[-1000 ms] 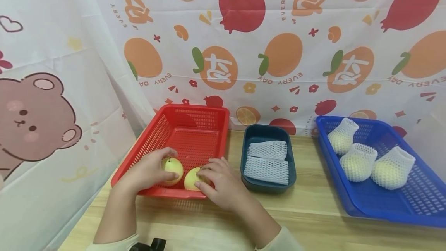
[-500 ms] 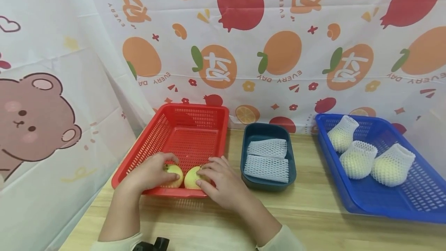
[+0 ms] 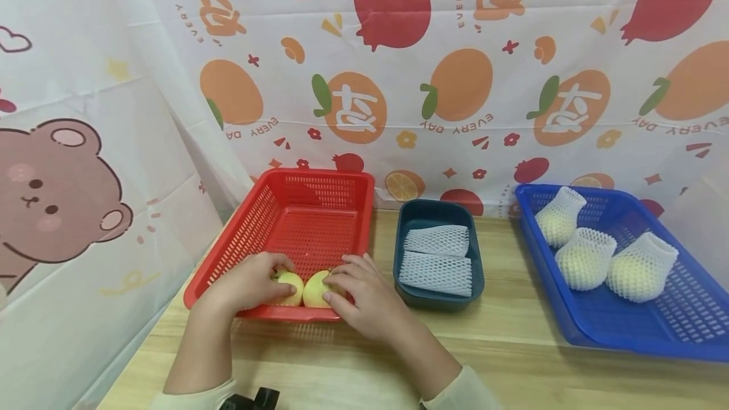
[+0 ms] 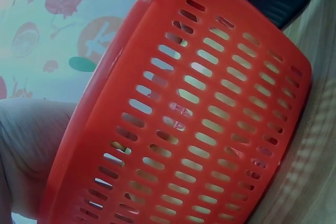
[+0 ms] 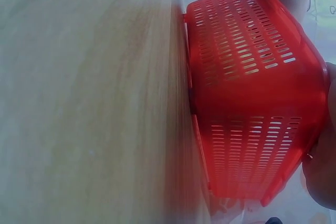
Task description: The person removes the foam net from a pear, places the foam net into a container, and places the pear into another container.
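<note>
In the head view, two round pale-yellow pears sit side by side at the near end of the red basket [image 3: 310,201]. My left hand [image 3: 247,280] grips the left pear [image 3: 293,293], thumb across its front and fingers over its far side. Around the right pear [image 3: 314,291], my right hand [image 3: 364,299] curls its fingers and thumb from the right. The basket's perforated wall [image 4: 126,72] fills most of the left wrist view and hides much of the fruit. The right wrist view shows the basket's outside [image 5: 252,95], with parts of both hands at its rim.
A dark green tray [image 3: 438,304] holding white foam net sleeves [image 3: 435,274] stands right of the red basket. Farther right, a blue basket [image 3: 592,334] holds three fruits in foam nets [image 3: 640,271]. A printed cloth [image 3: 410,163] hangs behind the wooden table [image 3: 501,372].
My left hand has lowered its pear a little and shifted it right, up against the other pear. The right hand keeps its hold with little movement. The view has tilted slightly.
</note>
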Motion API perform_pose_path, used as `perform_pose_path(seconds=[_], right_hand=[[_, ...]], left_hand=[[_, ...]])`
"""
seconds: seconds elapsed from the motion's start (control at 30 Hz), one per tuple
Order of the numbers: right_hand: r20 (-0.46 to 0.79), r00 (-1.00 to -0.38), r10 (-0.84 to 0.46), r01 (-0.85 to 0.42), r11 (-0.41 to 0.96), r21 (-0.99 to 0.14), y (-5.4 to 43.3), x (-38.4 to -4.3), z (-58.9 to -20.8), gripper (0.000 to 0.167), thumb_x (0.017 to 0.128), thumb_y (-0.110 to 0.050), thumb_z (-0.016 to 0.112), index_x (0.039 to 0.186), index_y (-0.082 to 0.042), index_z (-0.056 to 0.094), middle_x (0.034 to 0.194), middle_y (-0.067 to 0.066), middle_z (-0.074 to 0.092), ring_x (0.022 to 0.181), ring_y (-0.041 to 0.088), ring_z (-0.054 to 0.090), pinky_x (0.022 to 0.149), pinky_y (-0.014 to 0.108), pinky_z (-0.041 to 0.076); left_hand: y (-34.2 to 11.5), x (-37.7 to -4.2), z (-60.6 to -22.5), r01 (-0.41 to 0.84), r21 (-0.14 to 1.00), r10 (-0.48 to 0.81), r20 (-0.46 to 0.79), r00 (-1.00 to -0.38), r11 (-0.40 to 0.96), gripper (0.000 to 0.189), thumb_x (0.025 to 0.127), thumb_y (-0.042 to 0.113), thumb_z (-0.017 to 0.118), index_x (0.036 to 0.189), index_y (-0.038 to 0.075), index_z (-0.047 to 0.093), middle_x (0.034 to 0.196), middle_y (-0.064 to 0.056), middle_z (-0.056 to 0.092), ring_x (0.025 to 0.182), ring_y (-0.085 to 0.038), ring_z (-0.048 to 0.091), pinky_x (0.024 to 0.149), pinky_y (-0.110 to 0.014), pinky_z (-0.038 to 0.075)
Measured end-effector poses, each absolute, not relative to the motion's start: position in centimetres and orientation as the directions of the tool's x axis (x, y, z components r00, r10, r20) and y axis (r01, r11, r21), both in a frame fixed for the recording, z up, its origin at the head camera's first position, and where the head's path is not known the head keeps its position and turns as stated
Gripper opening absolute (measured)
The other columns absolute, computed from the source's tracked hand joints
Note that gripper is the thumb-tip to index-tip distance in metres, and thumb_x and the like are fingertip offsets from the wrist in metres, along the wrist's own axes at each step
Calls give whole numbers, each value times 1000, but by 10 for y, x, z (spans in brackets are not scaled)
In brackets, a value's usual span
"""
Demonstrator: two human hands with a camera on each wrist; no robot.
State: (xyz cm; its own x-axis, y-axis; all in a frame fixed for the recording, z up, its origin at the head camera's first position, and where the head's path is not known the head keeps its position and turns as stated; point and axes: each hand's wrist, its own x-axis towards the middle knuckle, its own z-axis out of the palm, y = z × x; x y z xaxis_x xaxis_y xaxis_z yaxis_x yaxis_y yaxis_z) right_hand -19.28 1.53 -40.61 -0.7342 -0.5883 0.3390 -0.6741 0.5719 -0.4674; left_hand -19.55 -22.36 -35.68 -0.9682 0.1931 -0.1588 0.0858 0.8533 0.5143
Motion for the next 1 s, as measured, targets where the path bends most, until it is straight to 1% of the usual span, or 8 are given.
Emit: perform_pose_path(seconds=[0.2, 0.33, 0.47, 0.53, 0.63, 0.77, 0.83, 1.0], right_hand=[[329, -735, -593, -670, 559, -489, 19, -193, -405, 39, 100, -49, 49, 124, -24, 67, 130, -9, 61, 142, 16, 37, 121, 48, 20], [327, -765, -555, -633, 556, -538, 32, -192, -400, 45, 98, -53, 50, 129, -24, 63, 137, -6, 58, 143, 18, 36, 116, 49, 31], [366, -809, -460, -586, 582, -564, 59, -194, -395, 48, 96, -53, 54, 134, -23, 60, 141, -4, 56, 141, 20, 39, 110, 50, 40], [400, -818, -412, -574, 601, -556, 76, -196, -393, 48, 95, -50, 57, 135, -23, 59, 141, -3, 56, 140, 20, 41, 109, 49, 41], [452, -820, -351, -563, 636, -527, 107, -198, -389, 46, 95, -45, 62, 134, -21, 59, 141, -1, 57, 138, 22, 44, 108, 50, 42], [520, -814, -260, -535, 684, -496, 155, -199, -383, 45, 94, -37, 65, 134, -18, 59, 140, 6, 57, 135, 28, 47, 107, 54, 42], [542, -815, -203, -504, 709, -493, 179, -198, -379, 45, 94, -34, 66, 135, -16, 58, 140, 8, 56, 134, 30, 48, 106, 56, 41], [591, -805, -47, -427, 737, -524, 244, -196, -365, 48, 92, -25, 70, 136, -11, 57, 139, 16, 56, 131, 38, 47, 106, 61, 37]], left_hand=[[-224, -196, -357, 80, 509, 188, -164, -968, 857, 32, 77, 26, 82, 104, 14, 71, 92, -1, 68, 85, -20, 58, 73, -41, 51], [-223, -196, -356, 70, 503, 176, -167, -970, 861, 45, 77, 32, 82, 115, 12, 68, 103, -3, 69, 93, -21, 59, 81, -46, 54], [-220, -195, -352, 85, 495, 168, -126, -978, 865, 61, 80, 43, 79, 127, 8, 61, 116, -8, 66, 104, -26, 59, 87, -51, 54], [-218, -194, -348, 109, 485, 163, -71, -984, 868, 66, 83, 46, 75, 132, 6, 58, 124, -13, 63, 111, -31, 57, 90, -55, 52], [-207, -192, -342, 164, 480, 150, 67, -986, 862, 63, 86, 46, 72, 134, 9, 56, 135, -15, 55, 124, -36, 51, 94, -59, 50], [-178, -187, -336, 305, 486, 170, 301, -938, 819, 54, 87, 36, 74, 134, 16, 57, 141, -7, 50, 130, -31, 47, 95, -56, 50], [-160, -183, -335, 378, 477, 201, 382, -902, 793, 53, 87, 33, 76, 135, 18, 57, 143, -4, 49, 131, -27, 47, 95, -54, 51], [-113, -176, -339, 467, 466, 281, 414, -866, 752, 59, 84, 36, 78, 138, 25, 56, 143, 3, 50, 131, -20, 48, 95, -47, 53]])
